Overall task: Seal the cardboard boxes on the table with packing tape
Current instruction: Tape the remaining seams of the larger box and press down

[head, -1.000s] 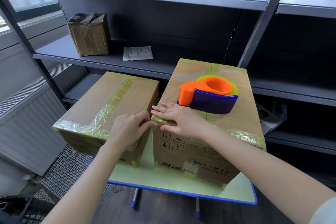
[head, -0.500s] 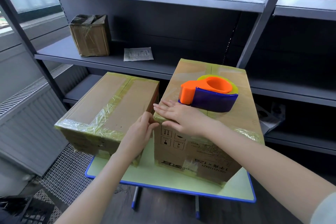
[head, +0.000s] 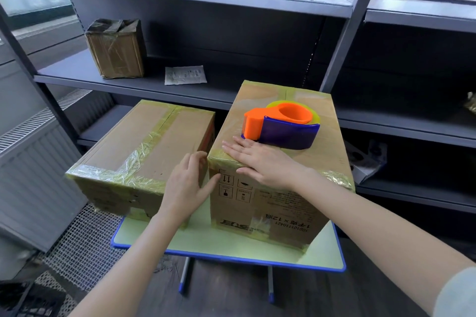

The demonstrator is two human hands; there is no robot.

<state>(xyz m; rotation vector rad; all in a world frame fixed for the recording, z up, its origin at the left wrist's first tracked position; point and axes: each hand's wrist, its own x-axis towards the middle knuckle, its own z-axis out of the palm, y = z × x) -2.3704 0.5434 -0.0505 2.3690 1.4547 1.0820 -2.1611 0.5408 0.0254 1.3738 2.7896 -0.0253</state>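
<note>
The left hand [head: 186, 183] no longer pinches the taped corner of the right box [head: 278, 203]. Its fingers now lie straighter along the box's side, just left of the right hand [head: 262, 162], thumb reaching onto the front face.

Right grip [head: 260, 162] lies flat, fingers straight, on the taped near corner of the taller box [head: 270, 203]. The orange-and-blue tape dispenser [head: 280, 126] sits just beyond its fingertips on the same lid. Left grip [head: 186, 183] is loose-fingered right beside it, touching that corner's side, with the lower box [head: 144, 147] just to its left.
</note>
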